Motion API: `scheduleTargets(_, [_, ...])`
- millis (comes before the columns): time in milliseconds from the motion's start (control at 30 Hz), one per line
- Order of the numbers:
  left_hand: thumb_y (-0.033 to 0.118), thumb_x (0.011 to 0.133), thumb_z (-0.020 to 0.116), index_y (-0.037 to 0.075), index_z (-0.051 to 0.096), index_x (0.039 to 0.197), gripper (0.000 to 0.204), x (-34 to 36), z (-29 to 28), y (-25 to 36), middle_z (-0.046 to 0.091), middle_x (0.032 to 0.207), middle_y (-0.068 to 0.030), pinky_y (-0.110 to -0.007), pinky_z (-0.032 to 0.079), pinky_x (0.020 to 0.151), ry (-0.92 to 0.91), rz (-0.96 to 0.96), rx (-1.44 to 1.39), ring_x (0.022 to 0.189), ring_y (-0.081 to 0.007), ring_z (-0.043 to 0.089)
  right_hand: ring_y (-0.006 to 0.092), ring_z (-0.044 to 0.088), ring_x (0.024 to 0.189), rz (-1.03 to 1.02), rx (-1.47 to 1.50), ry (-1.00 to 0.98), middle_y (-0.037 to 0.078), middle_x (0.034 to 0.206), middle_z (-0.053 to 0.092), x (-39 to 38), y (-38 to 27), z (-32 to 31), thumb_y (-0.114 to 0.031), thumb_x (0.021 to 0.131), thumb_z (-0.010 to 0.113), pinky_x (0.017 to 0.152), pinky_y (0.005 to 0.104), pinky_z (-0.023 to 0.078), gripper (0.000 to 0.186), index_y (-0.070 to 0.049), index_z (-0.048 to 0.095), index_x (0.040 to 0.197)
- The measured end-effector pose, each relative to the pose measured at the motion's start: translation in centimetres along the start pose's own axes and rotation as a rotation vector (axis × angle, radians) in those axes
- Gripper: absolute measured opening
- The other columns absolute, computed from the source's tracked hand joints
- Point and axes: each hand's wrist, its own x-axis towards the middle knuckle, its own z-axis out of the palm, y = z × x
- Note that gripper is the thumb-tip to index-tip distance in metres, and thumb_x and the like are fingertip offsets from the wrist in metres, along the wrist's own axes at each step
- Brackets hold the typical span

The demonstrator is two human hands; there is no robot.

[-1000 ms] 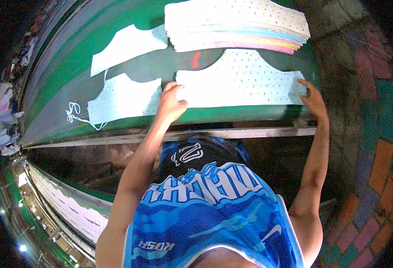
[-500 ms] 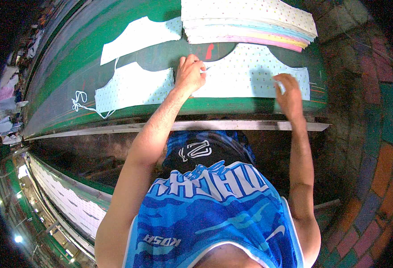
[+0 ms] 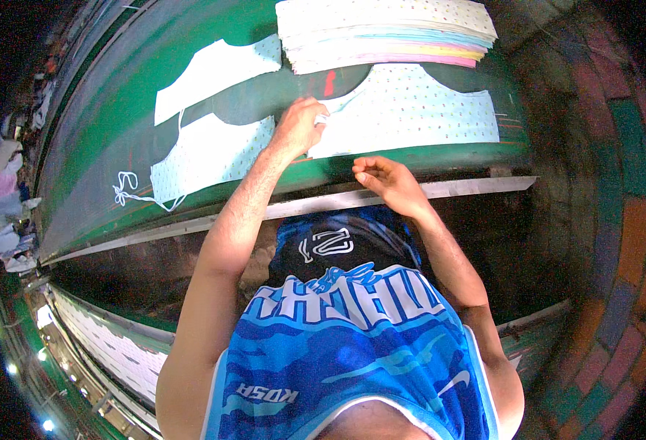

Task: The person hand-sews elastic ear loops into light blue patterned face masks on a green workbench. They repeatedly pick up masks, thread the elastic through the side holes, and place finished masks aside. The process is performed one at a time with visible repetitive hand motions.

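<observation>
My left hand point(image 3: 301, 126) is closed at the left corner of a pale fabric panel point(image 3: 425, 110) with a small dotted print, pinching a bit of white cloth. The panel lies flat on the green table, with curved cutouts along its far edge. Above the table's front edge, just short of that panel, my right hand point(image 3: 392, 185) is loosely curled with its fingers partly stretched and nothing visible in it. To the left of my left hand lies a second dotted panel point(image 3: 216, 154). A thin white cord point(image 3: 126, 189) trails in loops from its left side.
A thick stack of cut fabric point(image 3: 389, 33) in white, blue, yellow and pink layers sits at the far side. Another white piece point(image 3: 216, 73) lies at the far left. A pale metal strip point(image 3: 469, 188) edges the green table point(image 3: 440, 156). Coloured paving point(image 3: 623, 271) shows at right.
My right hand has left the panel's right part and come left and nearer, to the table edge. My left hand still pinches the panel's corner. The whole view has shifted slightly.
</observation>
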Motion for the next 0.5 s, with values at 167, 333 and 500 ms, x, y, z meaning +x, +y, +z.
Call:
scheduleTargets(167, [0.009, 0.090, 0.074, -0.003, 0.066, 0.114, 0.028, 0.0, 0.7, 0.7, 0.070, 0.119, -0.0237, -0.048, 0.053, 0.100, -0.101, -0.122, -0.134, 0.114, -0.0417, 0.067, 0.0181, 0.069, 0.110, -0.181, -0.362, 0.091, 0.012, 0.122, 0.074, 1.2, -1.1, 0.0, -0.021, 0.104, 0.070, 0.100, 0.0361, 0.055, 0.037, 0.001, 0.067, 0.133])
scheduleTargets(333, [0.027, 0.097, 0.067, -0.005, 0.058, 0.126, 0.044, 2.0, -0.4, 2.1, 0.064, 0.132, -0.0319, -0.049, 0.050, 0.104, -0.312, -0.248, -0.212, 0.126, -0.0437, 0.063, 0.0251, 0.065, 0.123, 0.020, 0.138, -0.301, 0.020, 0.131, 0.068, 3.0, 1.3, 1.6, -0.042, 0.110, 0.059, 0.108, 0.0386, 0.052, 0.059, 0.008, 0.057, 0.141])
scheduleTargets(500, [0.024, 0.100, 0.069, 0.000, 0.056, 0.141, 0.050, 5.2, -0.9, 5.5, 0.066, 0.135, -0.0247, -0.044, 0.050, 0.106, -0.292, -0.251, -0.195, 0.124, -0.0331, 0.065, 0.0323, 0.066, 0.124, 0.146, 0.825, -0.258, 0.024, 0.136, 0.064, 3.9, 0.7, 3.0, -0.056, 0.109, 0.050, 0.109, 0.0441, 0.055, 0.070, 0.007, 0.051, 0.140])
